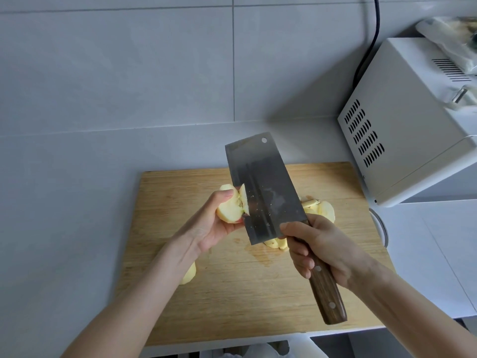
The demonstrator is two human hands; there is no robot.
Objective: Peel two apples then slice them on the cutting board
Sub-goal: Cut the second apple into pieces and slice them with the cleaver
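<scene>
Pale wood grain covers the cutting board, which lies on the grey counter with its far edge towards the tiled wall. Above the middle of the board, the left hand cups a peeled apple piece with its cut face and core turned to the right; the thumb presses on the top of the piece and the curled fingers wrap under it, so the fruit sits in the palm, off the board. The right hand is closed around the wooden handle of a cleaver, the thumb resting on the lower corner of the blade. The blade tilts up and away, and its edge touches the core side of the held apple piece. Apple slices lie in a heap on the board behind the blade, towards the right edge. Another peeled apple chunk rests near the board's left edge, partly hidden by the left forearm. A white microwave stands at the counter's right end.
</scene>
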